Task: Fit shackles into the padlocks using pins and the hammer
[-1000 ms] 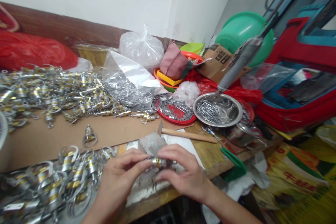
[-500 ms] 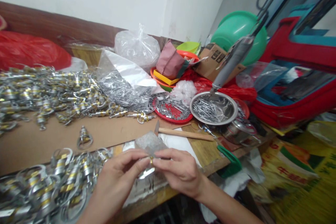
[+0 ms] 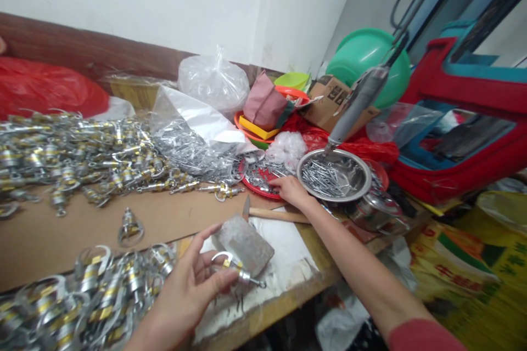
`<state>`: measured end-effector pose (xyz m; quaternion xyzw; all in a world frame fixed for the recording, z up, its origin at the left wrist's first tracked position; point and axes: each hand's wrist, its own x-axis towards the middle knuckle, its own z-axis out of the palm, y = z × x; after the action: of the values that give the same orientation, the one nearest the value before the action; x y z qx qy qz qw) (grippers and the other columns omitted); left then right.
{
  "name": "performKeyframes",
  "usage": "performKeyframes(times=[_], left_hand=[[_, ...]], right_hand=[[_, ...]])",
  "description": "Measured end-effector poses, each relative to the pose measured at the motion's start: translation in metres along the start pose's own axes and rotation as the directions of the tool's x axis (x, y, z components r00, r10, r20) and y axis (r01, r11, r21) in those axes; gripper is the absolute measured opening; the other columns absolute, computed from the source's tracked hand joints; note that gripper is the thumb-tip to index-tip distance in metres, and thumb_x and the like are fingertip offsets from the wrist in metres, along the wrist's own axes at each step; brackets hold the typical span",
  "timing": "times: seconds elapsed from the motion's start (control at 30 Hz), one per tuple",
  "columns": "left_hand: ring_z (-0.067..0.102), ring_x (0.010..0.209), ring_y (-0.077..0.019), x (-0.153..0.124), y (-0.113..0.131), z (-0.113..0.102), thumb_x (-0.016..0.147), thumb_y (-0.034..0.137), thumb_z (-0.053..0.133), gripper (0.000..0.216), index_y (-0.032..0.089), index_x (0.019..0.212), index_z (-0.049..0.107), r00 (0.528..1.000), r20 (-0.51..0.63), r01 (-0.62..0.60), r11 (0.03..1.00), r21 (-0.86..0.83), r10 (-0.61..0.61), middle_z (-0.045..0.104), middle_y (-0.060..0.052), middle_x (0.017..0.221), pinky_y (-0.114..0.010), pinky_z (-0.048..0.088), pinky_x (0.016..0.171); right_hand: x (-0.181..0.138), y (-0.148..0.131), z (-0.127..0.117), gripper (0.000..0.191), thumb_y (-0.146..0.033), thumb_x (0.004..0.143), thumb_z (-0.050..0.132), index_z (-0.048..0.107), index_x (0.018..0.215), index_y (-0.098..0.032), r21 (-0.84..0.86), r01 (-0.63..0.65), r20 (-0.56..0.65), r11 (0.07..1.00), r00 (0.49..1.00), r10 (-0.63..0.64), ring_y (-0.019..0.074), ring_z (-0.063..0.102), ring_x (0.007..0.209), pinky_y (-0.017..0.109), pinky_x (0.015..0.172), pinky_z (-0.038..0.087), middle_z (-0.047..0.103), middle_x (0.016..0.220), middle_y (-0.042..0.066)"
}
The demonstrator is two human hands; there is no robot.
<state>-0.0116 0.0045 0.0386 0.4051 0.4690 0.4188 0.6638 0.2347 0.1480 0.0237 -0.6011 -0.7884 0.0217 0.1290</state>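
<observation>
My left hand is closed on a metal fitting with a silver curved arm, a yellow band and a thin rod ending in a small eye. It holds the fitting just in front of a grey stone block. My right hand reaches across the bench to a red tray of small flat metal pieces. Its fingers are stretched out over the pieces, with nothing visible between them. A hammer with a wooden handle lies behind the block, partly under my right forearm.
Similar fittings are heaped at front left, with a larger heap behind. One fitting stands alone on brown board. A steel bowl holds pins beneath a hanging grey power tool. A clear bag of metal parts lies behind.
My right hand has left the fitting at the block and moved forward to the red tray. The left hand now holds the fitting alone, and the block shows more fully.
</observation>
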Motion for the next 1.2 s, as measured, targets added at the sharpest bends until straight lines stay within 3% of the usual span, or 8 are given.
performKeyframes(times=[0.1, 0.2, 0.37, 0.53, 0.83, 1.0, 1.07, 1.2], left_hand=[[0.066, 0.067, -0.0203, 0.005, 0.002, -0.004, 0.058, 0.027, 0.074, 0.076, 0.018, 0.123, 0.035, 0.997, 0.063, 0.049, 0.999, -0.015, -0.048, 0.07, -0.002, 0.071, -0.026, 0.047, 0.058], [0.066, 0.068, -0.0209, 0.011, 0.002, -0.008, 0.057, 0.025, 0.074, 0.08, 0.017, 0.124, 0.031, 0.989, 0.124, 0.083, 0.996, -0.024, -0.08, 0.069, -0.003, 0.071, -0.029, 0.047, 0.061], [0.063, 0.061, -0.0179, 0.017, 0.003, -0.011, 0.054, 0.021, 0.076, 0.083, 0.017, 0.124, 0.032, 0.994, 0.07, 0.084, 0.996, 0.003, -0.084, 0.066, 0.001, 0.067, -0.028, 0.046, 0.057], [0.064, 0.065, -0.0199, 0.017, 0.001, -0.011, 0.056, 0.023, 0.074, 0.081, 0.019, 0.125, 0.031, 0.996, 0.042, 0.075, 0.997, 0.022, -0.075, 0.065, 0.0, 0.07, -0.03, 0.048, 0.059], [0.061, 0.06, -0.0158, 0.011, -0.009, -0.005, 0.059, 0.026, 0.073, 0.086, 0.023, 0.13, 0.025, 0.998, -0.062, 0.004, 0.999, -0.039, -0.006, 0.06, 0.004, 0.071, -0.028, 0.049, 0.056], [0.059, 0.06, -0.0138, 0.013, -0.012, -0.006, 0.057, 0.023, 0.074, 0.086, 0.02, 0.13, 0.029, 0.996, -0.092, -0.011, 0.997, -0.075, 0.004, 0.062, 0.003, 0.068, -0.024, 0.046, 0.056], [0.06, 0.061, -0.0141, 0.014, -0.013, -0.008, 0.057, 0.02, 0.074, 0.084, 0.02, 0.129, 0.03, 0.997, -0.078, -0.013, 0.995, -0.096, 0.006, 0.063, 0.003, 0.069, -0.025, 0.046, 0.059], [0.061, 0.062, -0.0153, 0.015, -0.014, -0.008, 0.056, 0.018, 0.074, 0.084, 0.02, 0.127, 0.03, 0.998, -0.066, -0.014, 0.994, -0.111, 0.007, 0.064, 0.002, 0.068, -0.026, 0.045, 0.06]], right_hand=[[0.013, 0.013, 0.008, 0.013, -0.021, 0.084, 0.054, 0.064, 0.09, -0.016, -0.079, 0.076, 0.126, 0.994, 0.99, -0.066, 0.0162, 0.061, 0.088, 0.034, 0.081, 0.046, 0.066, 0.094, 0.005], [0.017, 0.013, 0.006, 0.015, -0.016, 0.084, 0.051, 0.065, 0.091, -0.015, -0.11, 0.162, 0.203, 0.981, 0.969, -0.138, 0.0171, 0.058, 0.091, 0.032, 0.081, 0.043, 0.065, 0.093, 0.006], [0.021, 0.012, 0.001, 0.02, -0.01, 0.079, 0.052, 0.068, 0.088, -0.018, -0.088, 0.24, 0.28, 0.967, 0.937, -0.207, 0.0161, 0.057, 0.093, 0.025, 0.081, 0.041, 0.065, 0.093, 0.005], [0.024, 0.015, 0.01, 0.021, -0.029, 0.086, 0.051, 0.058, 0.1, -0.014, -0.089, 0.157, 0.279, 0.984, 0.952, -0.127, 0.0174, 0.057, 0.092, 0.037, 0.08, 0.046, 0.059, 0.102, 0.006], [0.02, 0.013, 0.012, 0.019, -0.028, 0.086, 0.051, 0.058, 0.099, -0.016, 0.066, -0.072, 0.13, 0.995, 0.99, 0.063, 0.0162, 0.058, 0.088, 0.034, 0.077, 0.048, 0.059, 0.101, 0.005], [-0.011, -0.026, -0.002, 0.018, -0.018, 0.085, 0.047, 0.063, 0.093, -0.014, 0.281, -0.078, -0.019, 0.957, 0.996, 0.087, 0.0146, 0.063, 0.077, 0.025, 0.069, 0.049, 0.068, 0.086, 0.006], [-0.034, -0.054, -0.006, 0.018, -0.019, 0.083, 0.05, 0.063, 0.096, -0.016, 0.378, -0.003, -0.034, 0.926, 0.999, 0.017, 0.0126, 0.063, 0.075, 0.023, 0.067, 0.049, 0.068, 0.086, 0.003], [-0.078, -0.099, -0.01, 0.013, -0.011, 0.076, 0.055, 0.067, 0.078, -0.016, 0.579, 0.256, -0.124, 0.774, 0.966, -0.227, 0.0121, 0.061, 0.071, 0.022, 0.067, 0.046, 0.068, 0.076, 0.002]])
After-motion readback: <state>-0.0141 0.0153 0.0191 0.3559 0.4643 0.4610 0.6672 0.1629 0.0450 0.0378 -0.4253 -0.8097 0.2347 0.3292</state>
